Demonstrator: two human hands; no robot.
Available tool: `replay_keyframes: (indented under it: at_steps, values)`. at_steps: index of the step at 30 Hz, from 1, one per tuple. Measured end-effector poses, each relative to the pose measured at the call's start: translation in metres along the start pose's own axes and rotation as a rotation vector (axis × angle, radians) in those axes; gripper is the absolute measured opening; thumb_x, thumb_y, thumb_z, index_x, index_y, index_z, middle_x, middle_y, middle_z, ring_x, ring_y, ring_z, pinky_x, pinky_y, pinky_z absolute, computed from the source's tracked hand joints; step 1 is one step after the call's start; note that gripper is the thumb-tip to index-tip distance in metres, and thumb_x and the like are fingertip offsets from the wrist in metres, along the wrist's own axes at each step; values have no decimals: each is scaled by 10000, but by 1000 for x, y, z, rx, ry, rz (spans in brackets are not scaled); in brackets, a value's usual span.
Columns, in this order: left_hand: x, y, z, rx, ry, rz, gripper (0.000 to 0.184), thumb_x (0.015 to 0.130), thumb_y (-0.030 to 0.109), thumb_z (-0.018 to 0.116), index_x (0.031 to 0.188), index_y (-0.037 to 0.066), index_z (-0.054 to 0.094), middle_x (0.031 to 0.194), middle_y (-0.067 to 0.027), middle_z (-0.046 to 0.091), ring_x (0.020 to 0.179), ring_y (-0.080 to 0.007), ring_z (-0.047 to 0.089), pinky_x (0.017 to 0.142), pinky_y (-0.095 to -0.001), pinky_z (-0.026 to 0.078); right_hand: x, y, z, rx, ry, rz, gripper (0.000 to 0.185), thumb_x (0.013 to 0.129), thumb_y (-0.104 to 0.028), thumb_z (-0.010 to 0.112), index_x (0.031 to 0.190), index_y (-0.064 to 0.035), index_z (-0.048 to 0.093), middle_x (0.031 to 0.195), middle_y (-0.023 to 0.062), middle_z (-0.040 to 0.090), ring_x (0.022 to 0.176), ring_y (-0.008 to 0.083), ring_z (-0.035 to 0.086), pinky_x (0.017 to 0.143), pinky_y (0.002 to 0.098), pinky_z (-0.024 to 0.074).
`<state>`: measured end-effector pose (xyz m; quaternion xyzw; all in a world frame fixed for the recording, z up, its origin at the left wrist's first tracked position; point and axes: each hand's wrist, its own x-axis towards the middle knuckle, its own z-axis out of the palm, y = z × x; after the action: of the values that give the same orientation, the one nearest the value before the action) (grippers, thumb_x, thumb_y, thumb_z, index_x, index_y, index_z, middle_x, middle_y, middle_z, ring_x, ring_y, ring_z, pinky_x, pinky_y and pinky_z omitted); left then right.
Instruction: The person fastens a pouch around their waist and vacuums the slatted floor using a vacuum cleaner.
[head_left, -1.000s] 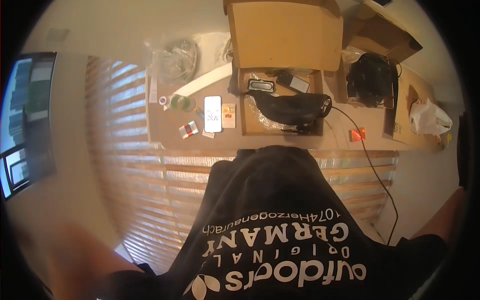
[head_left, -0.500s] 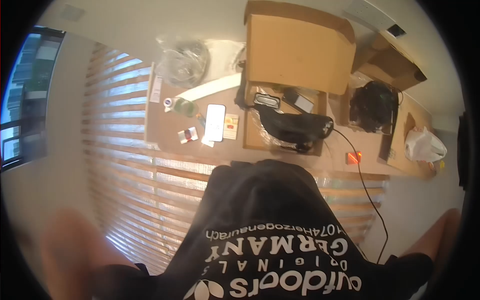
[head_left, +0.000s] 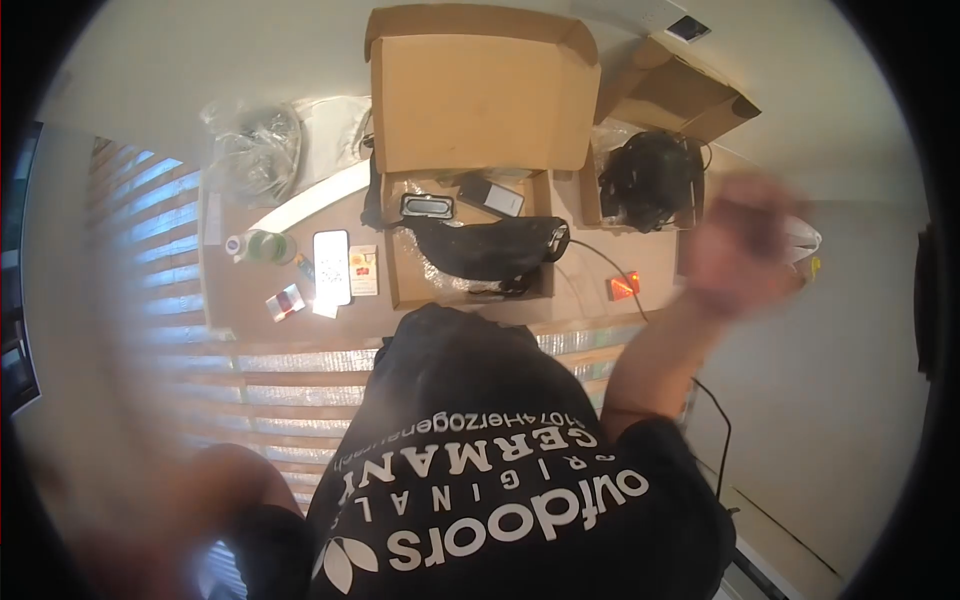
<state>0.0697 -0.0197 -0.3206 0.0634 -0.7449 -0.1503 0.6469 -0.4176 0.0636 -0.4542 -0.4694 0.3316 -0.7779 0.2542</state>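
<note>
My right hand [head_left: 750, 245] is raised at the right, smeared by motion, so its fingers cannot be read. In the view it overlaps the right end of the table, in front of a white plastic bag [head_left: 803, 238] that it partly hides. A small orange-red item [head_left: 624, 286] lies to its left on the table. At the lower left my left arm [head_left: 225, 485] is bent and blurred. My left hand [head_left: 130, 560] is only a reddish smear near the bottom edge, and whatever it holds, if anything, does not show.
An open cardboard box [head_left: 480, 95] holds a black pouch-like item [head_left: 485, 248] with a cable. Left of it are a smartphone [head_left: 331, 267] with a lit screen, a bottle [head_left: 265, 246] and small packs. A second box [head_left: 690, 90] holds a black bundle [head_left: 652, 180].
My right arm has come up and inward, bringing the hand into view. The left arm has also moved, and a smear now covers the left side. The whole scene has shifted left.
</note>
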Motion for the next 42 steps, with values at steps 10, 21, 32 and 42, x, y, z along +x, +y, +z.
replay_keyframes:
  at_steps: [10,21,32,42]
  values:
    - [-329,-196,113,173,-349,-1674,683,1020,261,705,1578,-23,430,1367,-176,644,1045,-219,684,849,-348,570,-238,153,-127,-1027,54,1088,499,985,-272,743,1287,115,648,1075,162,789,1015,282,750,966,406,544]
    - [-376,-271,164,228,-416,-1581,604,918,76,711,1460,-126,537,1034,-154,720,900,-224,724,729,-340,581,-223,200,-125,-709,286,1164,319,1027,-212,725,1089,101,721,984,119,761,903,161,675,822,330,521]
    - [-295,-210,167,-536,165,-1715,218,997,92,466,1144,-16,585,1026,-118,632,970,-252,652,911,-431,497,-207,175,-113,-726,221,781,204,1013,-129,606,1111,42,657,970,152,710,871,221,680,792,363,536]
    - [-201,-166,162,-769,-69,-1383,198,1041,136,492,1171,15,580,974,-64,586,908,-169,524,889,-340,434,-139,102,-80,-1119,-227,403,203,992,-21,650,1178,-64,719,1021,170,693,951,377,677,839,396,537]
